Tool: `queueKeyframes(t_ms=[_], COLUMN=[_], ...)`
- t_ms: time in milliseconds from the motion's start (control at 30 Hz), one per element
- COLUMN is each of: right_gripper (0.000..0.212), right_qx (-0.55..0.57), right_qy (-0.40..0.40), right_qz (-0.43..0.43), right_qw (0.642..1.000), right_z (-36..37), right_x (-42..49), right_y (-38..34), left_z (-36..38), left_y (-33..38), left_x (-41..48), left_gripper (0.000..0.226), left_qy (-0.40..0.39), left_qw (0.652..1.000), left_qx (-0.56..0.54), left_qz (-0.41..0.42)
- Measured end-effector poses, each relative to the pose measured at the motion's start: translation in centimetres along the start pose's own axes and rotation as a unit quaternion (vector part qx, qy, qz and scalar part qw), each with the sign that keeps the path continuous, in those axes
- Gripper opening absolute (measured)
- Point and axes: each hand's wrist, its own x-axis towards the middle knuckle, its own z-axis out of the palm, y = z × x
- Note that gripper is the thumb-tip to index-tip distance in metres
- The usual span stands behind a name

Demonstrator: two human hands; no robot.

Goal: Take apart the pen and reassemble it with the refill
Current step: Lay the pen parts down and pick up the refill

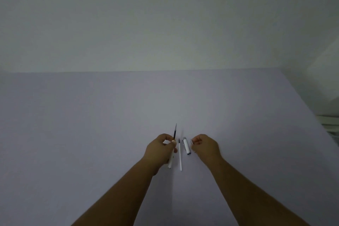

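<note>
My left hand [161, 149] grips a white pen barrel [170, 161], tilted, with a dark refill [174, 132] sticking out of its far end. A second, white refill [180, 154] lies on the table just right of that hand. Further right lies the short white pen section with a silver end [186, 146]. My right hand [205, 146] rests beside it with fingers curled; a small thin silver piece [191, 142] shows at its fingertips, too small to identify.
The pale lilac table [91, 124] meets a plain wall at the back. Its right edge [311, 113] runs diagonally, with pale furniture beyond it.
</note>
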Motion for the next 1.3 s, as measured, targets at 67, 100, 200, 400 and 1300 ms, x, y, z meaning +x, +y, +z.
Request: queueKeyframes(t_ms=[67,100,200,400,1300], right_gripper=[0.018,0.018,0.019,0.022,0.030], right_qx=[0.002,0.002,0.005,0.039,-0.059], right_qy=[-0.002,-0.004,-0.005,-0.012,-0.026], right_qz=[-0.008,-0.010,-0.012,-0.004,0.010], right_qw=[1.000,1.000,1.000,0.999,0.998], right_z=[0.1,0.1,0.3,0.5,-1.9], right_x=[-0.1,-0.1,-0.1,-0.4,0.5], right_y=[0.1,0.2,0.4,0.5,0.0], left_z=[0.3,0.4,0.7,0.8,0.0], left_y=[0.0,-0.1,-0.1,-0.4,-1.2], left_x=[0.2,0.2,0.3,0.2,0.5], left_gripper=[0.007,0.007,0.007,0.006,0.013], left_qy=[0.003,0.003,0.003,0.007,0.014], left_qw=[1.000,1.000,1.000,1.000,0.999], left_qx=[-0.007,-0.009,-0.009,-0.012,-0.027], left_qz=[-0.001,-0.002,-0.005,-0.011,-0.022])
